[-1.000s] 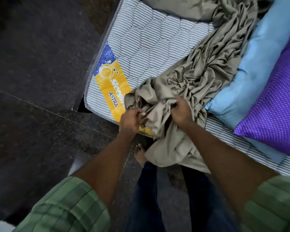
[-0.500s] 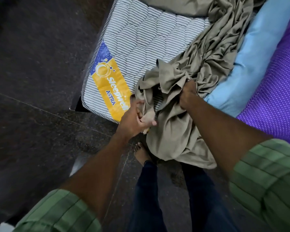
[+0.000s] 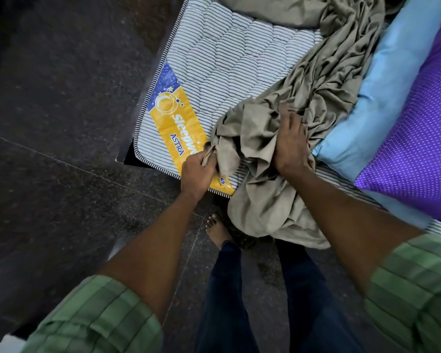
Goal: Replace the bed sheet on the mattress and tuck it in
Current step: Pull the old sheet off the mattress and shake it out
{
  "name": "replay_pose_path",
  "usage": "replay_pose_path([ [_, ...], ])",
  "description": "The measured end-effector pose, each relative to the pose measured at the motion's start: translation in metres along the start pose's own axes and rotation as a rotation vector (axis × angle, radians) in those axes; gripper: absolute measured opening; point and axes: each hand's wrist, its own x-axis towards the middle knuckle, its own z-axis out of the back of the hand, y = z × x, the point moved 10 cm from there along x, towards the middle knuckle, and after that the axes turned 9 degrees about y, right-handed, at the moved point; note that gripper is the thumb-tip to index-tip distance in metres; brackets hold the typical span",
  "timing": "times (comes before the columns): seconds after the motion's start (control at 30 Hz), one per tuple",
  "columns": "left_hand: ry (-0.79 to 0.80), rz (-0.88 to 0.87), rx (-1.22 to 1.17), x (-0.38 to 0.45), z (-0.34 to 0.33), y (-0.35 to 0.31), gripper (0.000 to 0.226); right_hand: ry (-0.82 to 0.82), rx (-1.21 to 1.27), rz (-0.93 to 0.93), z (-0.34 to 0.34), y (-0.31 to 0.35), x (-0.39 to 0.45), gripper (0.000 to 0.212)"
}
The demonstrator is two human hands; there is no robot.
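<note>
A crumpled khaki bed sheet (image 3: 323, 80) lies bunched across the striped mattress (image 3: 229, 64) and hangs over its near edge toward the floor. My left hand (image 3: 197, 171) pinches a fold of the sheet at the mattress's near corner, over the yellow and blue brand label (image 3: 175, 123). My right hand (image 3: 290, 141) lies on top of the bunched sheet a little to the right, fingers spread into the folds; whether they grip the cloth is hidden.
A light blue pillow (image 3: 382, 95) and a purple dotted pillow (image 3: 423, 133) lie on the mattress to the right. Dark polished stone floor (image 3: 56, 123) spreads to the left. My bare foot (image 3: 218, 230) and dark trousers stand against the bed's near edge.
My right hand has gone up the sheet and now lies flat over the bunch. My left hand has shifted its hold to a fold at the corner.
</note>
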Motion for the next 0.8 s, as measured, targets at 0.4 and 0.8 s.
replay_pose_path([
  [0.4,0.077,0.213,-0.490,-0.034,0.024,-0.059,0.026,0.128,0.279,0.235,0.044,0.108,-0.097,0.044],
  [0.8,0.086,-0.328,0.150,-0.105,0.088,-0.192,0.030,0.215,1.000,-0.243,0.158,0.095,-0.105,0.041],
])
